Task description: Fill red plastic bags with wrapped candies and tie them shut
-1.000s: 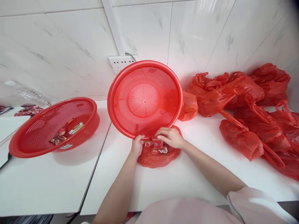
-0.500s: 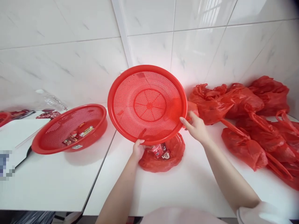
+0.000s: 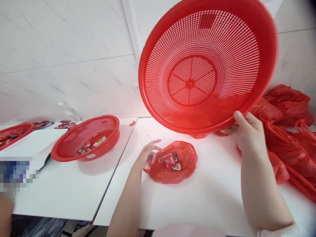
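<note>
My right hand (image 3: 249, 131) grips the lower right rim of a large red plastic colander (image 3: 190, 82), with the thumb inside and the fingers behind. The colander is raised and tilted so that its bare mesh inside faces me. Fingers apart and holding nothing, my left hand (image 3: 148, 154) is at the left edge of an opened red plastic bag (image 3: 187, 174) on the white table; whether it touches the bag I cannot tell. Several small wrapped snacks (image 3: 170, 160) lie in the bag.
A second red colander (image 3: 113, 141) with a few packets sits tilted at left, beside a white board (image 3: 37, 141). Another red basket (image 3: 24, 126) is farther left. Tied red bags (image 3: 288, 102) crowd the right side. A small red wrapper (image 3: 132, 123) lies near the tiled wall.
The colander has swung up and to the right, closer to me, in my right hand. My left hand has let go of its rim. The bag below is now fully uncovered.
</note>
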`<state>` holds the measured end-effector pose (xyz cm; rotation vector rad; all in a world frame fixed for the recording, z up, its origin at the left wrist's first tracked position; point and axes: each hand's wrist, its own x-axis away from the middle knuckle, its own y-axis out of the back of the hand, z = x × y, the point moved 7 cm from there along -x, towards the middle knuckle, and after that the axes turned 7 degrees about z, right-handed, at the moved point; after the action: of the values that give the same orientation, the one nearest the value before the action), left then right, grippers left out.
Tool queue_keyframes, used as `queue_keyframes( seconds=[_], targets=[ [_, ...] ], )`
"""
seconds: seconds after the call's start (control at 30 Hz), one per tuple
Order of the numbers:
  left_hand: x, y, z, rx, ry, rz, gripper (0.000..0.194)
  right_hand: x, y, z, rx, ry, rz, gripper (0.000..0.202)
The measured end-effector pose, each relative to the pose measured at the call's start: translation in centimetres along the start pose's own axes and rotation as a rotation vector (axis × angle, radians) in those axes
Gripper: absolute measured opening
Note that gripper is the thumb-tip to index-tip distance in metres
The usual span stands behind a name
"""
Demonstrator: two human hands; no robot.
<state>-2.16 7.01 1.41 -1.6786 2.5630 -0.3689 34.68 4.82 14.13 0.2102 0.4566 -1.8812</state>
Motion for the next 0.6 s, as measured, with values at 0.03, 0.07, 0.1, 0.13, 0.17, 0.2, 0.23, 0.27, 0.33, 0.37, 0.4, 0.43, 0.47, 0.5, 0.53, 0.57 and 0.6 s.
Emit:
queue_keyframes(
  seconds=[0.03,0.07,0.1,0.13,0.17,0.2,0.23,0.27,0.33,0.37,0.4,0.43,0.47,0.5,0.53,0.57,0.6],
  targets=[
    [0.2,1.9,-0.5,0.061,-0.048,-0.138,0.051,0.0,0.5,0.5,0.008,0.035,-0.028,0.032],
    [0.8,4.5,-1.0,0.150,-0.111,-0.346,0.049,0.1,1.0,1.0,0.015,0.064,-0.056,0.031],
    [1.7,7.0,-1.3,0.237,-0.174,-0.551,0.047,0.1,1.4,1.4,0.022,0.087,-0.082,0.031],
    [2.9,9.3,-1.5,0.294,-0.235,-0.744,0.045,0.1,1.8,1.7,0.027,0.104,-0.107,0.030],
    [4.2,11.3,-1.9,0.319,-0.306,-0.896,0.041,0.1,2.1,1.9,0.029,0.115,-0.129,0.030],
    [5.4,12.9,-2.4,0.318,-0.400,-0.989,0.037,0.1,2.3,2.1,0.033,0.122,-0.149,0.029],
    [6.4,14.1,-3.0,0.324,-0.488,-1.030,0.034,0.1,2.5,2.2,0.037,0.127,-0.164,0.029],
    [6.9,15.1,-3.4,0.347,-0.553,-1.007,0.031,0.1,2.7,2.3,0.043,0.130,-0.175,0.029],
    [7.7,16.4,-3.7,0.399,-0.577,-0.973,0.027,0.1,2.9,2.3,0.056,0.131,-0.189,0.029],
    [8.0,16.8,-3.8,0.415,-0.581,-0.975,0.027,0.0,3.0,2.2,0.064,0.127,-0.194,0.028],
    [8.3,17.1,-3.8,0.426,-0.582,-0.983,0.029,0.0,3.1,2.1,0.070,0.121,-0.201,0.028],
    [8.6,17.2,-3.9,0.433,-0.590,-0.984,0.032,-0.1,3.3,2.0,0.072,0.112,-0.208,0.028],
    [8.8,17.2,-3.9,0.439,-0.611,-0.981,0.036,-0.1,3.4,1.9,0.074,0.104,-0.215,0.028],
    [9.0,17.2,-4.1,0.447,-0.643,-0.975,0.038,0.0,3.5,1.9,0.075,0.096,-0.211,0.027],
    [9.3,17.1,-4.2,0.452,-0.681,-0.970,0.041,0.0,3.4,1.9,0.076,0.089,-0.199,0.026],
    [9.6,17.1,-4.2,0.447,-0.711,-0.979,0.043,0.1,3.3,2.0,0.077,0.085,-0.178,0.025],
    [9.9,17.2,-4.2,0.405,-0.700,-0.996,0.046,0.1,3.1,2.1,0.079,0.086,-0.154,0.023]
  ],
)
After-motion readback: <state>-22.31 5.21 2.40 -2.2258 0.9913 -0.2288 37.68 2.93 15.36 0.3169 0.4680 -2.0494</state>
